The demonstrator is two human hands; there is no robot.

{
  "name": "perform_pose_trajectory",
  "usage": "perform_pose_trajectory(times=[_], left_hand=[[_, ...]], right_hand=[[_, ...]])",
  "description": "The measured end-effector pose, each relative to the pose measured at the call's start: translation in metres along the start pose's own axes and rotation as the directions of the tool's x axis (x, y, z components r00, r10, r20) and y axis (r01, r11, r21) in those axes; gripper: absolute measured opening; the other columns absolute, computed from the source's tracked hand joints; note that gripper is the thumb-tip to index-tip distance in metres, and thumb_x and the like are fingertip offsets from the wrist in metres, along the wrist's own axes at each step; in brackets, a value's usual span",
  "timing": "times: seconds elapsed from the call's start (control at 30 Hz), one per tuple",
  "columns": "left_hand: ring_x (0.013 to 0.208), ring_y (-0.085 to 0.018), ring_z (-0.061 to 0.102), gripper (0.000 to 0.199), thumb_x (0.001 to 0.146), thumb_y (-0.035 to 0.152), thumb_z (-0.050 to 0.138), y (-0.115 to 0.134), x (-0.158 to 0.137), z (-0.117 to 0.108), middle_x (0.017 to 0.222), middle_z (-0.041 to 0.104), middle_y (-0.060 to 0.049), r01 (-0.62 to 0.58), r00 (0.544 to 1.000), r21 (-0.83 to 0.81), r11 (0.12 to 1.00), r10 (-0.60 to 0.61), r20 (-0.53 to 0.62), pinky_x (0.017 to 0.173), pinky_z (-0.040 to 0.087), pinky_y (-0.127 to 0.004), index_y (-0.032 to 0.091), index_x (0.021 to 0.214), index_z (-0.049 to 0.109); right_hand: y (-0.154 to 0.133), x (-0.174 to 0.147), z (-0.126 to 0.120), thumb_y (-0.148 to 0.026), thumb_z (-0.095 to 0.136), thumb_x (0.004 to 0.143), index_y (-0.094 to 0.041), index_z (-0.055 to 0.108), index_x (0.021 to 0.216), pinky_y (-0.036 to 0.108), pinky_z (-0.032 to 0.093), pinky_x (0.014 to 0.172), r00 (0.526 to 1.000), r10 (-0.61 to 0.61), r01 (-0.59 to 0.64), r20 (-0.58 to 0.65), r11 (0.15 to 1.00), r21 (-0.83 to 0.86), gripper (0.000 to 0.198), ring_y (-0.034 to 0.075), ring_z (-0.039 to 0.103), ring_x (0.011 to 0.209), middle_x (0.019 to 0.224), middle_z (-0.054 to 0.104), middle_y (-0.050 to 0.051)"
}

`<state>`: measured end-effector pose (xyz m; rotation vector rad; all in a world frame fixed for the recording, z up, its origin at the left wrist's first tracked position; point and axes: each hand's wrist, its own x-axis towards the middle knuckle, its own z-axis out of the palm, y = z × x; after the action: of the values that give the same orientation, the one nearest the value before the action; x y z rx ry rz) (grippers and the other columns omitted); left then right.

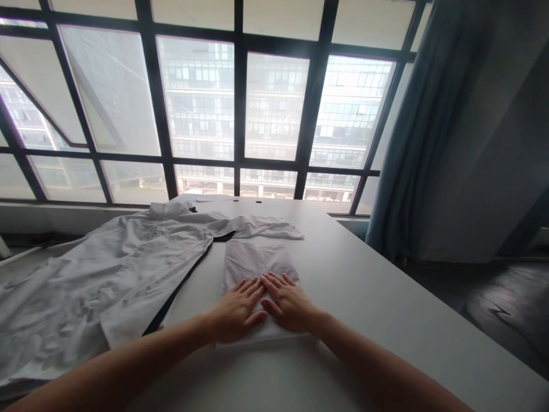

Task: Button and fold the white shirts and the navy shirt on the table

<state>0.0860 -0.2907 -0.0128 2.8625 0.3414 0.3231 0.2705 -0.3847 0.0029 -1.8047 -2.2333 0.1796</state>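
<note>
A folded white garment lies flat in a near-rectangle on the white table. My left hand rests palm down on its left half, fingers stretched out and pointing away from me. On the right half, my right hand lies flat too, its fingertips meeting those of the left near the cloth's middle. Neither hand grips anything. The cloth beneath the palms is hidden. To the left, a large white coat-like garment is spread out and wrinkled, one sleeve reaching behind the folded piece.
The white table runs toward a wall of dark-framed windows, with two small round holes near its far end. A dark strip shows along the spread garment's edge. A blue-grey curtain hangs at the right, past the table's edge.
</note>
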Motion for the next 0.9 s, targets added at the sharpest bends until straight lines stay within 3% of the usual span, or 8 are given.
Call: perform_pose_trajectory(times=[0.13, 0.3, 0.4, 0.47, 0.57, 0.67, 0.77, 0.9], left_hand=[[0.152, -0.031, 0.015, 0.079, 0.097, 0.064, 0.033, -0.005, -0.010, 0.002, 0.163, 0.019, -0.016, 0.068, 0.995, -0.014, 0.998, -0.067, 0.079, 0.123, 0.014, -0.047, 0.012, 0.157, 0.026], [0.152, -0.029, 0.014, 0.083, 0.095, 0.069, 0.029, -0.016, -0.012, 0.003, 0.164, 0.018, -0.014, 0.122, 0.987, 0.064, 0.990, -0.128, 0.099, 0.123, 0.013, -0.044, 0.015, 0.158, 0.025], [0.151, -0.030, 0.018, 0.076, 0.097, 0.064, 0.032, -0.044, 0.004, -0.007, 0.162, 0.025, -0.015, 0.270, 0.963, 0.172, 0.947, -0.269, -0.030, 0.122, 0.014, -0.047, 0.015, 0.154, 0.035], [0.149, -0.034, 0.024, 0.069, 0.096, 0.057, 0.041, -0.071, 0.019, -0.021, 0.158, 0.034, -0.019, 0.432, 0.895, 0.176, 0.884, -0.398, -0.199, 0.119, 0.021, -0.049, 0.012, 0.149, 0.042], [0.133, -0.037, 0.048, 0.064, 0.091, 0.051, 0.055, -0.112, 0.041, -0.042, 0.139, 0.056, -0.023, 0.596, 0.753, -0.024, 0.802, -0.570, -0.328, 0.107, 0.040, -0.042, 0.007, 0.138, 0.053], [0.102, -0.030, 0.068, 0.061, 0.087, 0.051, 0.062, -0.137, 0.058, -0.054, 0.112, 0.071, -0.017, 0.632, 0.654, -0.379, 0.676, -0.728, -0.206, 0.081, 0.053, -0.031, 0.006, 0.128, 0.059], [0.085, -0.023, 0.070, 0.054, 0.080, 0.045, 0.073, -0.143, 0.069, -0.057, 0.105, 0.072, -0.013, 0.565, 0.609, -0.642, 0.518, -0.787, -0.098, 0.061, 0.052, -0.024, 0.009, 0.119, 0.061], [0.079, -0.018, 0.067, 0.038, 0.077, 0.032, 0.076, -0.142, 0.076, -0.056, 0.098, 0.070, -0.010, 0.423, 0.621, -0.824, 0.377, -0.783, -0.040, 0.058, 0.052, -0.022, 0.011, 0.106, 0.062]], right_hand=[[0.011, -0.008, -0.004, -0.064, 0.031, 0.098, -0.012, 0.029, 0.157, 0.046, 0.008, 0.124, 0.998, 0.032, -0.032, 0.051, 0.999, 0.001, 0.078, 0.027, 0.017, 0.151, 0.162, 0.023, 0.014], [0.020, -0.015, -0.009, -0.070, 0.031, 0.095, -0.013, 0.030, 0.156, 0.045, 0.008, 0.124, 0.996, 0.038, -0.034, 0.081, 0.998, -0.048, 0.084, 0.028, 0.017, 0.151, 0.163, 0.023, 0.012], [0.028, -0.004, -0.010, -0.066, 0.035, 0.096, -0.015, 0.036, 0.154, 0.046, 0.011, 0.122, 0.997, 0.071, -0.068, 0.029, 0.993, -0.102, 0.078, 0.029, 0.023, 0.149, 0.160, 0.031, 0.013], [0.038, 0.011, -0.011, -0.058, 0.039, 0.097, -0.015, 0.043, 0.150, 0.046, 0.020, 0.119, 0.981, 0.178, -0.186, -0.073, 0.976, -0.115, 0.069, 0.030, 0.033, 0.144, 0.156, 0.039, 0.014], [0.061, 0.041, -0.012, -0.045, 0.050, 0.094, -0.013, 0.053, 0.141, 0.041, 0.036, 0.110, 0.894, 0.379, -0.399, -0.241, 0.916, -0.039, 0.057, 0.030, 0.048, 0.132, 0.145, 0.052, 0.017], [0.088, 0.071, -0.014, -0.040, 0.058, 0.089, -0.010, 0.055, 0.137, 0.033, 0.043, 0.101, 0.791, 0.532, -0.518, -0.301, 0.845, 0.134, 0.056, 0.028, 0.057, 0.123, 0.136, 0.058, 0.019], [0.112, 0.093, -0.016, -0.036, 0.063, 0.085, -0.008, 0.054, 0.137, 0.031, 0.048, 0.092, 0.724, 0.635, -0.551, -0.269, 0.767, 0.330, 0.059, 0.027, 0.064, 0.112, 0.123, 0.066, 0.018], [0.133, 0.111, -0.020, -0.024, 0.062, 0.079, -0.012, 0.061, 0.127, 0.029, 0.053, 0.076, 0.691, 0.678, -0.504, -0.251, 0.701, 0.505, 0.050, 0.024, 0.069, 0.090, 0.103, 0.072, 0.011]])
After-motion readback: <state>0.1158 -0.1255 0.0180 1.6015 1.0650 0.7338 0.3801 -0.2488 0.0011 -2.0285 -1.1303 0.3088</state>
